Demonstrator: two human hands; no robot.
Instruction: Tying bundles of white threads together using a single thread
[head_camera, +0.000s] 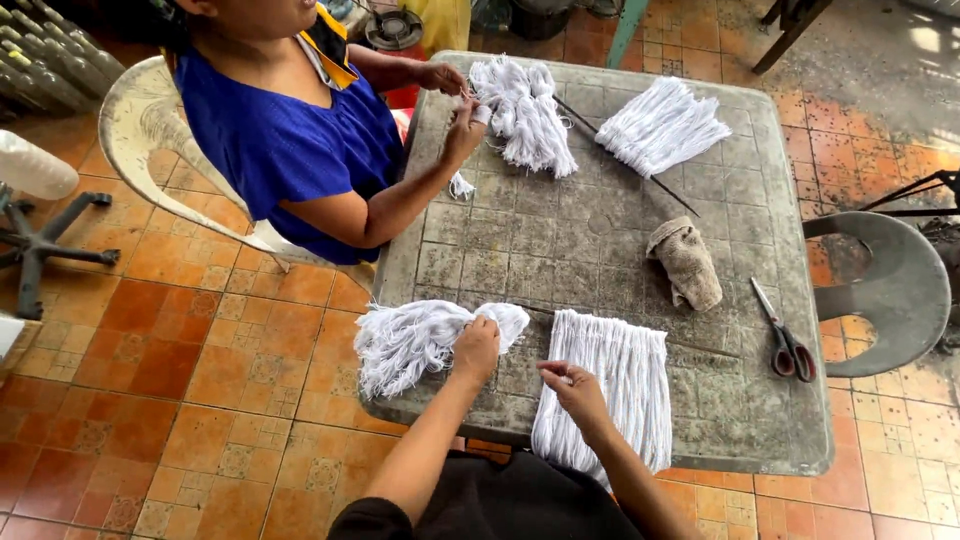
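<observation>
Two bundles of white string lie at the worktop's (600, 240) 6 o'clock edge. The left hand (476, 345) has its grip closed on the loose bundle (415, 340), which spreads toward 9 o'clock. The right hand (572, 388) pinches strands of the flat bundle (615, 385), lying at 3 o'clock of it

A loose tuft of white string (415, 340) lies bunched at the near left edge of a worn grey tabletop (560, 240), its frayed ends spilling past the rim and its right end gathered under the left hand (477, 345). Just beside it, a flat bundle of white strings (615, 385) lies combed straight, hanging over the near edge, the right hand (572, 385) pinching strands at its left side.
</observation>
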